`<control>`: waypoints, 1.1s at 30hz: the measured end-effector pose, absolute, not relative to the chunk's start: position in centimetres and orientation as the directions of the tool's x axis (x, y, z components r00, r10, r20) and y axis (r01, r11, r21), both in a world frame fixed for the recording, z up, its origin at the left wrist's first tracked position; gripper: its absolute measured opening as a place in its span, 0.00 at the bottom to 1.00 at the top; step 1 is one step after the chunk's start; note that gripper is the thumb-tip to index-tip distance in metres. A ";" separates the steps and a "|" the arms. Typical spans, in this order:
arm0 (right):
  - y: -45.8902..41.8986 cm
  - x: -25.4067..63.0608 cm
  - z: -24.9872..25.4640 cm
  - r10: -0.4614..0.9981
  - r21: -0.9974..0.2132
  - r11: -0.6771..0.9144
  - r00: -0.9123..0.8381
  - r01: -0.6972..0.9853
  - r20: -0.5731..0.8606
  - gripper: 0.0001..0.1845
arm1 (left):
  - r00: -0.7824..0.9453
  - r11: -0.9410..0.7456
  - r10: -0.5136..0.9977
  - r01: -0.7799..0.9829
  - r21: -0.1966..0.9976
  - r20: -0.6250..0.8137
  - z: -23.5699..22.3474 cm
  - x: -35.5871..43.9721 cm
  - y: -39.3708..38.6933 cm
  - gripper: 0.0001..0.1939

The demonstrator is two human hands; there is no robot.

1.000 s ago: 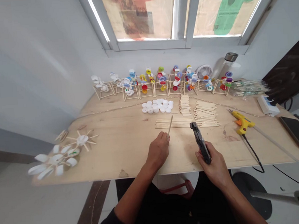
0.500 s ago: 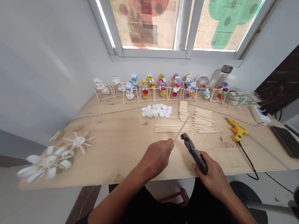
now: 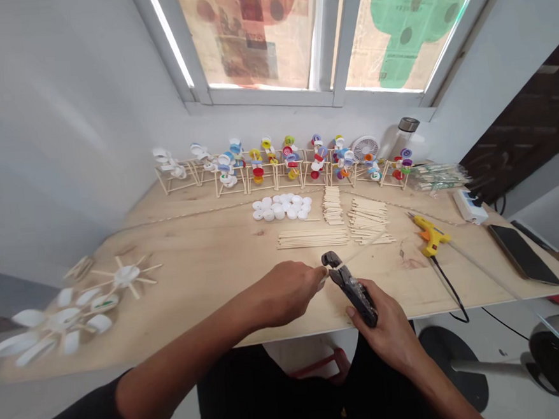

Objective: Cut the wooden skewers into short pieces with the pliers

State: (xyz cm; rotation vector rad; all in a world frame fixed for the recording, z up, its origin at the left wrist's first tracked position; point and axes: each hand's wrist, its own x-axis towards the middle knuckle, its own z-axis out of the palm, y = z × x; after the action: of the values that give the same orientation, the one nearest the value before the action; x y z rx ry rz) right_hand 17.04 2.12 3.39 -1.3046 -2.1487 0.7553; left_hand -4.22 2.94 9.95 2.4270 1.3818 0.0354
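Head camera view: a thin wooden stick point(image 3: 359, 250) runs over the near part of a pale plywood desk point(image 3: 207, 265), one end pinched in the tight grip of the left hand point(image 3: 285, 292). The right hand point(image 3: 385, 320) has its grip closed around black cutting pliers point(image 3: 353, 292), whose dark jaws meet the stick just beside the left hand; whether they are biting it is too small to tell. Beyond the hands lie a flat row of wooden sticks point(image 3: 313, 238), a short stack of wooden sticks point(image 3: 331, 206), a loose pile of wooden sticks point(image 3: 369, 221) and a cluster of white plastic bottle caps point(image 3: 279, 207), all apparently unused. Along the wall, a row of stick-frame windmills with colourful bottle caps point(image 3: 260, 172) looks finished. At the desk's left end, a star of sticks around a white cap point(image 3: 126, 276) appears to lack blades, while a white cap-bladed pinwheel point(image 3: 62, 323) lies blurred beside it. To the right sit a yellow hot glue gun point(image 3: 429, 234), a white power strip point(image 3: 468, 206) and a black smartphone point(image 3: 520, 263).
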 end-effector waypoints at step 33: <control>2.2 16.3 2.7 0.908 -0.575 0.370 -0.414 0.730 0.059 0.05 | 0.696 -0.528 0.611 0.713 0.461 -0.378 11.6 -5.7 6.3 0.09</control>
State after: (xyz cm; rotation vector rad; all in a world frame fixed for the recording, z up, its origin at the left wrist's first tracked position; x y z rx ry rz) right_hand 16.34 2.20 2.69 -1.4296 -2.2692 0.6719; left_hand -5.74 6.29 11.61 2.3070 1.0086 -0.2252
